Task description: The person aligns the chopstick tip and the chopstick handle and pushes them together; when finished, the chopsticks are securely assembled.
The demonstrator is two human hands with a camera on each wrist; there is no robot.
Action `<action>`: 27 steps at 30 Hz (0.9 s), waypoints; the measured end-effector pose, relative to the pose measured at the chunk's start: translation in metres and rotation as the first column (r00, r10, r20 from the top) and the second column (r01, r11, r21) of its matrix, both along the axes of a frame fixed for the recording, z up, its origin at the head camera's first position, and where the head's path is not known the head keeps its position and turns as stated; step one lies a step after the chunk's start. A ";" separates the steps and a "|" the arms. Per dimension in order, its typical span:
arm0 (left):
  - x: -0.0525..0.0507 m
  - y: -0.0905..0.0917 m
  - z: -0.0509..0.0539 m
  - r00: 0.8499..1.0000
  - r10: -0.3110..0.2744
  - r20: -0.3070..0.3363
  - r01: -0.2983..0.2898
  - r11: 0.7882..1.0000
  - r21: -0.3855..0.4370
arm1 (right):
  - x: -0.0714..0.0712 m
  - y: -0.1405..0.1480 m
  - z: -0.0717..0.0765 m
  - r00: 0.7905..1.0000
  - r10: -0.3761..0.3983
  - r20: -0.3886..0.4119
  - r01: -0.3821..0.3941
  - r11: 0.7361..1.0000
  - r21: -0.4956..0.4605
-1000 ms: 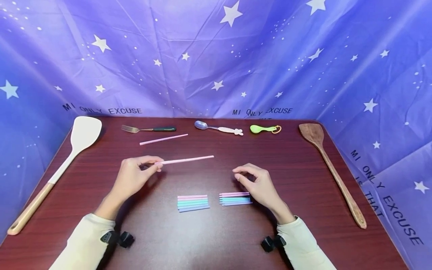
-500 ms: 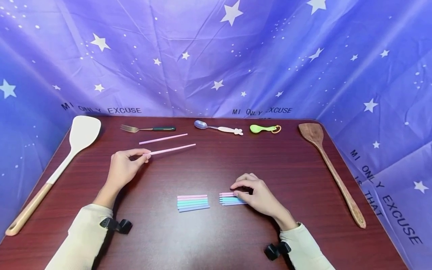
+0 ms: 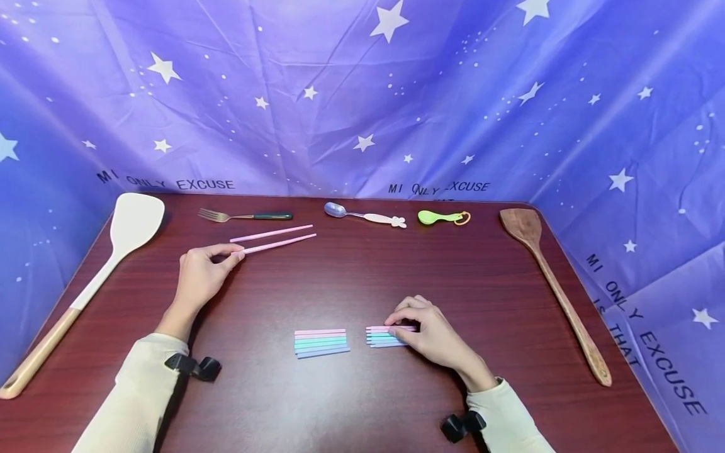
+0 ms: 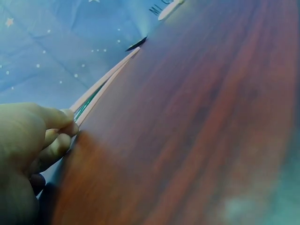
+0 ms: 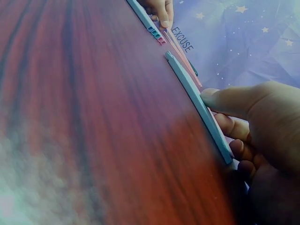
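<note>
In the head view, my left hand [image 3: 201, 274] pinches the left end of a pink chopstick [image 3: 280, 243]. Just behind it, nearly parallel, lies another pink chopstick [image 3: 272, 233]. My right hand [image 3: 433, 330] is over the right row of short chopstick pieces [image 3: 378, 336], coloured pink, teal and blue. Its thumb and index finger pinch at the pink edge of that row; in the right wrist view the blue piece [image 5: 199, 105] hides part of the grip. A matching left row of pieces [image 3: 321, 343] lies beside it.
Along the back lie a fork [image 3: 246, 216], a spoon with a white handle [image 3: 365, 215] and a small green spoon [image 3: 443, 218]. A white spatula [image 3: 133, 223] lies at the left, a wooden spatula [image 3: 552, 277] at the right. Starry curtains hang behind the table.
My left hand has carried the pink chopstick left and back, close to the other one. My right hand has come down toward the front onto the right row of pieces.
</note>
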State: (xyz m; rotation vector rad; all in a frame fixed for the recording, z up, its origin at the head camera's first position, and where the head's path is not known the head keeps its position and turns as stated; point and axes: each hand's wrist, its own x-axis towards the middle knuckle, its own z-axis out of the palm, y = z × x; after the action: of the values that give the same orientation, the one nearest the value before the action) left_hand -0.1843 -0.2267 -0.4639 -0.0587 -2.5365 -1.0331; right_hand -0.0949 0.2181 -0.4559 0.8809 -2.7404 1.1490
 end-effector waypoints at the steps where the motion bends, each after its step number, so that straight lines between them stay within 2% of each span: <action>1: -0.001 -0.001 -0.001 1.000 0.001 -0.008 -0.001 1.000 -0.002 | 0.000 0.000 0.000 1.000 0.000 -0.002 0.000 1.000 0.000; 6: -0.007 -0.001 -0.004 0.998 -0.001 -0.055 0.000 1.000 -0.016 | -0.001 0.000 -0.001 1.000 0.002 -0.010 -0.003 1.000 -0.008; 13: -0.009 -0.002 -0.006 0.995 0.002 -0.097 -0.002 1.000 0.000 | 0.000 -0.002 -0.001 1.000 -0.011 0.003 0.011 1.000 -0.012; 20: -0.008 -0.001 -0.004 0.996 0.029 -0.087 -0.031 0.999 -0.025 | 0.000 -0.003 -0.003 1.000 -0.008 0.009 0.008 0.999 -0.034; 27: -0.008 0.000 -0.003 0.997 0.022 -0.074 -0.023 1.000 -0.017 | 0.000 -0.002 -0.002 1.000 -0.010 0.008 0.010 0.999 -0.033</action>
State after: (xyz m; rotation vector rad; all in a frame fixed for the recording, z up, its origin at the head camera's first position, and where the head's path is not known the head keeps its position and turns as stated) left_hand -0.1925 -0.2264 -0.4672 -0.0718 -2.4745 -0.9823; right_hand -0.0951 0.2158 -0.4581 0.8600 -2.7210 1.1947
